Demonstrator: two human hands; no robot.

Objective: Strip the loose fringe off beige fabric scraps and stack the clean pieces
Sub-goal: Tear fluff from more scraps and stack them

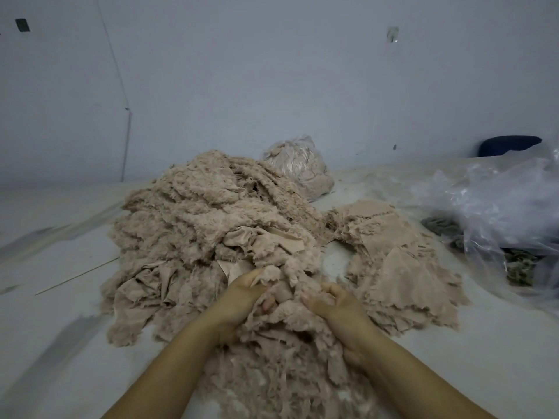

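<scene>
Beige scrap (281,300), fuzzy fringe (edges ragged), gripped by both hands.

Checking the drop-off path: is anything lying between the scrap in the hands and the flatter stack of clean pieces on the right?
Nothing visible blocks it. The fuzzy beige fabric scrap, held by the left hand and right hand, lies right beside the flat stack of clean beige pieces, with only loose beige fringe between.
</scene>
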